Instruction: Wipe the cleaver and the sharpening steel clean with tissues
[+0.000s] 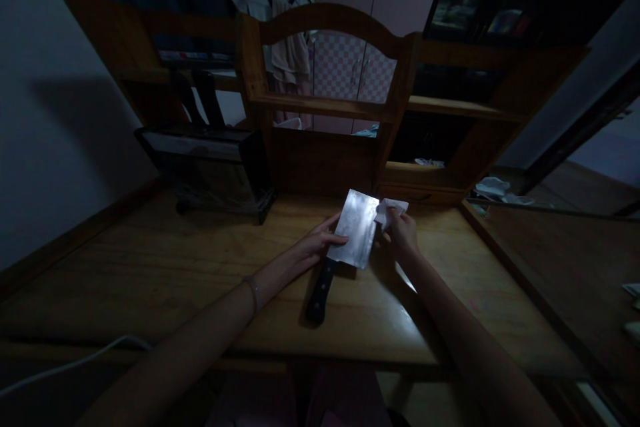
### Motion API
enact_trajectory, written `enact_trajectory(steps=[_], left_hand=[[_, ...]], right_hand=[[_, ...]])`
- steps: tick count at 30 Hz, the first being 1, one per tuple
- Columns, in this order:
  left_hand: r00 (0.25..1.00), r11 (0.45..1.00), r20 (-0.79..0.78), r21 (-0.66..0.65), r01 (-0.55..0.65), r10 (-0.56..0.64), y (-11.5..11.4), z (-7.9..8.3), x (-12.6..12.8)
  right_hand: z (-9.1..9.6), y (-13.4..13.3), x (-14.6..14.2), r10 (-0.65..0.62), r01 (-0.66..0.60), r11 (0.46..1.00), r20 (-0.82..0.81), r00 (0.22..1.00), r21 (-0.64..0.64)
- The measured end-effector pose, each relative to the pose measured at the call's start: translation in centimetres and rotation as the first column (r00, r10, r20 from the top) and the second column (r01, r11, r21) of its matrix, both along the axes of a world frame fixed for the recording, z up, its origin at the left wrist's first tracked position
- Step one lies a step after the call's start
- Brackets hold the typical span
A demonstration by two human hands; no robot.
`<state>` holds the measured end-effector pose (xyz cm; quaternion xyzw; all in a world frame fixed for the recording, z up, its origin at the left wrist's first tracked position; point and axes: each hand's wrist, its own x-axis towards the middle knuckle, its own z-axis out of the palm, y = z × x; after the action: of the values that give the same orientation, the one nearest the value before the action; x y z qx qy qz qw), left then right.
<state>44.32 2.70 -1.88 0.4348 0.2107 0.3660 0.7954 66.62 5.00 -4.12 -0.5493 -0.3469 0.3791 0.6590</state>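
A cleaver with a wide steel blade and a black handle lies on the wooden table, blade pointing away from me. My left hand rests on the blade's left edge, fingers stretched out flat against it. My right hand is closed on a crumpled white tissue, which it holds against the blade's upper right edge.
A dark knife block with black handles stands at the back left. A wooden shelf unit with an arched mirror lines the back of the table. A white cable runs near the front left edge. The room is dim.
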Motion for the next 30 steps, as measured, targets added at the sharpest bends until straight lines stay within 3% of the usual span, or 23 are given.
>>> enact_trajectory(steps=[4,10,13,16,18,21,30], left_hand=[[1.000,1.000,0.019,-0.005,0.010,-0.010,0.1,-0.2,-0.1],[1.000,1.000,0.002,0.026,0.002,-0.002,0.6,-1.0,-0.1],[1.000,0.999,-0.001,0.033,-0.013,0.013,0.8,-1.2,0.1],[0.999,0.999,0.027,0.041,-0.031,0.029,0.8,-1.4,0.2],[0.998,0.998,0.037,0.048,-0.048,0.046,0.8,-1.4,0.2],[0.998,0.997,0.026,0.058,-0.052,0.050,0.7,-1.2,0.1],[1.000,0.998,0.006,0.058,0.005,-0.006,0.7,-1.0,0.2]], right_hand=[[1.4,-0.9,-0.6,-0.062,-0.001,0.977,0.290,0.955,0.214],[3.4,-3.0,-2.1,-0.220,-0.042,0.933,0.661,0.718,0.356],[3.4,-3.4,-2.8,-0.141,-0.230,0.918,0.808,0.572,0.323],[3.1,-3.5,-3.7,-0.007,-0.471,0.862,0.933,0.361,0.188],[3.1,-3.5,-4.2,0.053,-0.548,0.832,0.969,0.240,0.090],[3.3,-3.5,-4.4,0.088,-0.540,0.842,0.983,0.161,0.013],[3.1,-3.1,-3.1,0.076,-0.327,0.944,0.994,0.082,-0.045]])
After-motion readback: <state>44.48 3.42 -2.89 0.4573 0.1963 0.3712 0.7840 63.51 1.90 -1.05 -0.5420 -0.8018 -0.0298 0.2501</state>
